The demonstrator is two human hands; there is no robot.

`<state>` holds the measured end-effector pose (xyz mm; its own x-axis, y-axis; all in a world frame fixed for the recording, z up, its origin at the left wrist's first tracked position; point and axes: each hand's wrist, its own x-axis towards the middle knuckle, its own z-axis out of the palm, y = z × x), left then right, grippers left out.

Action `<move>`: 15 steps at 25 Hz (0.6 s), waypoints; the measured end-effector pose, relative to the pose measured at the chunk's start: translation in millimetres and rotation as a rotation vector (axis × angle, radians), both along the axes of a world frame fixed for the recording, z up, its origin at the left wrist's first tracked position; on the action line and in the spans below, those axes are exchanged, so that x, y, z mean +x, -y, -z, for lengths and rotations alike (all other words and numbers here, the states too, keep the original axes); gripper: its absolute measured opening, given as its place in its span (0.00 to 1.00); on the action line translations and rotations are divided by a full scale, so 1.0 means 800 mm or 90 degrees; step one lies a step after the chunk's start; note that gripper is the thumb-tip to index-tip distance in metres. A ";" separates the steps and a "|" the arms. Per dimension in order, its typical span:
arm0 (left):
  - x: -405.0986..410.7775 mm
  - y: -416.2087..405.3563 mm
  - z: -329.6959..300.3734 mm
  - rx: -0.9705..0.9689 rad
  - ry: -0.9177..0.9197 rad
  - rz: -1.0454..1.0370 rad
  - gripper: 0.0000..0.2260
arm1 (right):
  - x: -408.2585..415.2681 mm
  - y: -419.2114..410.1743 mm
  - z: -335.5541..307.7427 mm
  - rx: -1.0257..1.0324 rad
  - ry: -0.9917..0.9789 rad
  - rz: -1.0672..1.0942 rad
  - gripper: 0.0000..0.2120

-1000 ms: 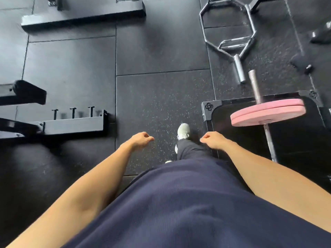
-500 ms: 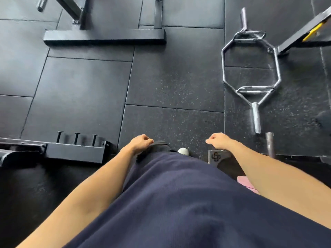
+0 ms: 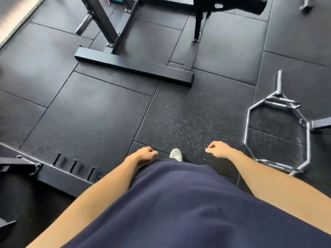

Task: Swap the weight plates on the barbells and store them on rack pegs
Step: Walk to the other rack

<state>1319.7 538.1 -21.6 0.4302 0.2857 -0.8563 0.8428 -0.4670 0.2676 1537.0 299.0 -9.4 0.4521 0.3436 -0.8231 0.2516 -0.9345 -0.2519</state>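
Head view — left hand [image 3: 144, 154] loosely curled, right hand [image 3: 217, 151] likewise, both empty

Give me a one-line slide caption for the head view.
Both hands, left and right, empty and loosely curled, person walking over rubber floor past chrome hex bar.

No text, label, brand, number or sign can be read anywhere here: not on the rubber floor [image 3: 188, 122], the black rack base [image 3: 134, 68], or the chrome hex bar [image 3: 279, 138] at right.
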 end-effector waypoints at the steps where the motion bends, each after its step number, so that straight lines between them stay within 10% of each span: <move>1: 0.025 -0.033 -0.005 0.012 0.011 -0.024 0.19 | 0.032 -0.038 -0.006 0.010 0.008 -0.021 0.15; 15: 0.182 -0.351 -0.027 0.009 -0.013 -0.376 0.21 | 0.273 -0.557 0.001 0.018 -0.016 -0.415 0.16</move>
<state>1465.6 819.0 -0.3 0.1785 0.4835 -0.8569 0.9661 0.0790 0.2458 1755.5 744.3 -9.9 0.1241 0.5628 -0.8172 0.7580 -0.5852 -0.2879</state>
